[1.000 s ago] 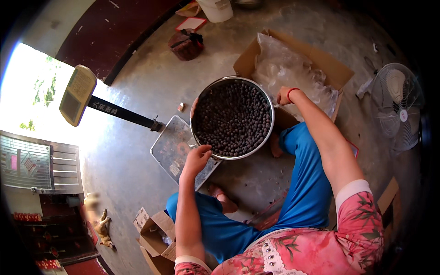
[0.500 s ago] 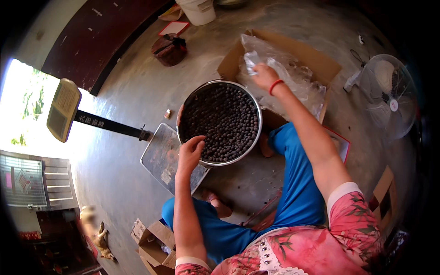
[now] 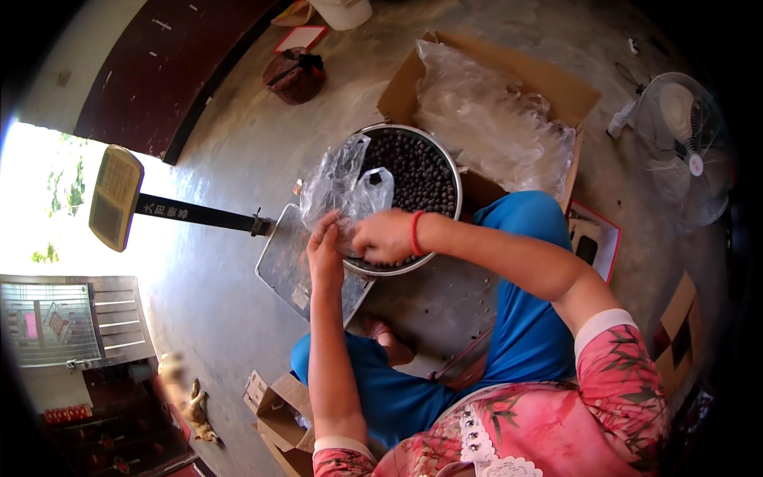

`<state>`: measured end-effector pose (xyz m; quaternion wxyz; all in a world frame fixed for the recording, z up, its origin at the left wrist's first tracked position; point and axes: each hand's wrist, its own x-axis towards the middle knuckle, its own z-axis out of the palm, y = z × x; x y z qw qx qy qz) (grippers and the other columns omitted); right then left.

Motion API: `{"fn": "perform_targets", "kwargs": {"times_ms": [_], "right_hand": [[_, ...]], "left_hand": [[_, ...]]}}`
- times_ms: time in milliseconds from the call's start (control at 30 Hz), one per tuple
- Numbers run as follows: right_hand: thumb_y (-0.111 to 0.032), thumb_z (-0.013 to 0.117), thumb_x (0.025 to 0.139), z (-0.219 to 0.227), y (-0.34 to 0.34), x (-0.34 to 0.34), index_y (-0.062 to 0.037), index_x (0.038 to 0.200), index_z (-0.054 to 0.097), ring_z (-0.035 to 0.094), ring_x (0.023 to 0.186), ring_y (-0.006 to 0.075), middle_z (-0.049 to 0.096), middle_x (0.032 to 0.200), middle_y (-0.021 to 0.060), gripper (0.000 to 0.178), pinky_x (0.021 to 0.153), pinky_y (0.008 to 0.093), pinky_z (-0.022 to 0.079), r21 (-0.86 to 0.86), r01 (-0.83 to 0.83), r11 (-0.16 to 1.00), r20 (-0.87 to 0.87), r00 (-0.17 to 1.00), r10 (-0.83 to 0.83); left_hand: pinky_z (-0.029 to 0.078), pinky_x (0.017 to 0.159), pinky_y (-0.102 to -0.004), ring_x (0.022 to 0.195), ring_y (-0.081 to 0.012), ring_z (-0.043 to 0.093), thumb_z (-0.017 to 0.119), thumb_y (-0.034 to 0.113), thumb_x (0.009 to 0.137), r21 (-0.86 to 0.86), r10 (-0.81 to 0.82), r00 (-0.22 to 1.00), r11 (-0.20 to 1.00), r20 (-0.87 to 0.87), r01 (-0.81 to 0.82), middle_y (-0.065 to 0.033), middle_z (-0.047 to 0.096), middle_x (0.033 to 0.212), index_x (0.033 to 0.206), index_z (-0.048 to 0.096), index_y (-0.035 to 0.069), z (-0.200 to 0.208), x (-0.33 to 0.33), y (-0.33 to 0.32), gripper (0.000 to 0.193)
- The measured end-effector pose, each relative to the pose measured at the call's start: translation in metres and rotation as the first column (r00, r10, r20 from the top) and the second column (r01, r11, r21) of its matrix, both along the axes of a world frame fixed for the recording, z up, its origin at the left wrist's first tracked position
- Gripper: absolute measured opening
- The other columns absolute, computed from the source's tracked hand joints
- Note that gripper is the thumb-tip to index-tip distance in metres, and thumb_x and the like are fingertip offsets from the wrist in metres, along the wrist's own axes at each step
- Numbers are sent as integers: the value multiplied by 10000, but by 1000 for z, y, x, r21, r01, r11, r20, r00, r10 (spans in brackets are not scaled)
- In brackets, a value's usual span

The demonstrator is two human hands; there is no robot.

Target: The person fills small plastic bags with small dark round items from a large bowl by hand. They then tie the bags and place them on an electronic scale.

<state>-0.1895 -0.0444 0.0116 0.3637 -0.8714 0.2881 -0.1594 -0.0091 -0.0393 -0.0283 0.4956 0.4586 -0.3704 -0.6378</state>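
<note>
A clear plastic bag (image 3: 338,179) hangs over the left part of a round metal-rimmed tub (image 3: 458,195), with its handle loop standing up. Dark, round, marble-sized balls (image 3: 413,171) fill the tub; whether they are fruit or nuts I cannot tell. My left hand (image 3: 324,258) pinches the bag's edge at the tub's near left rim. Beside it, my right hand (image 3: 389,237), with a red band at the wrist, grips the same bag, its fingers closed and slightly blurred. Both hands are close together over the near rim.
Under the tub's left side is a platform scale (image 3: 274,266) with a display head (image 3: 118,199) on a black post. A cardboard box (image 3: 584,91) of clear bags lies beyond the tub. A fan (image 3: 687,151) stands right; a small carton (image 3: 282,405) and an animal (image 3: 197,413) are lower left.
My right hand has come from the cardboard box to the tub, bringing a clear bag. My left hand, earlier at the rim without a bag, now holds the bag too.
</note>
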Motion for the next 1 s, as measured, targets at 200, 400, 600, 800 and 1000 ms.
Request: {"fn": "perform_targets", "kwargs": {"times_ms": [200, 400, 600, 800, 1000], "right_hand": [[-224, 510, 750, -29, -39, -27, -67, 747, 613, 578, 736, 320, 583, 760, 143, 188, 690, 393, 469, -418, 491, 764, 48, 852, -522], [-396, 324, 872, -45, -30, 17, -53, 908, 606, 575, 821, 372, 600, 883, 214, 446, 779, 445, 433, -36, 169, 985, -111, 979, -172], [-274, 524, 790, -5, -22, 32, -14, 962, 560, 610, 731, 287, 625, 789, 147, 314, 676, 373, 462, 301, 273, 914, 504, 768, -395], [-24, 584, 663, 10, -26, 26, 3, 1056, 493, 583, 584, 188, 574, 647, 95, 404, 538, 298, 460, 569, 207, 796, 520, 659, -543], [10, 518, 717, 13, -33, 18, -59, 1064, 497, 581, 705, 255, 572, 761, 117, 354, 645, 339, 460, 259, 532, 806, 642, 528, -556]], "left_hand": [[443, 708, -227, 809, -100, 532, 451, 99, 870, -311, -5, 897, 937, 442, 159, -26, 559, 975, 1105, 541, 48, 23, 14, 0, 257], [447, 565, -275, 622, -138, 500, 436, 388, 886, 123, -172, 848, 956, -501, 267, -48, 547, 797, 1126, 504, 47, 22, 52, 8, 422], [453, 540, -262, 656, -134, 524, 385, 404, 894, 200, -25, 973, 977, -231, 72, -17, 537, 762, 1044, 546, 63, 46, 34, 15, 406], [465, 742, -343, 883, -214, 542, 375, 385, 886, 263, 235, 968, 931, 91, -251, -67, 548, 1022, 1149, 486, 64, 51, 23, 13, 430], [416, 767, -294, 875, -148, 507, 492, 234, 852, 12, 195, 944, 979, 266, -205, -48, 528, 1008, 1176, 474, 83, 18, 63, -1, 357]]}}
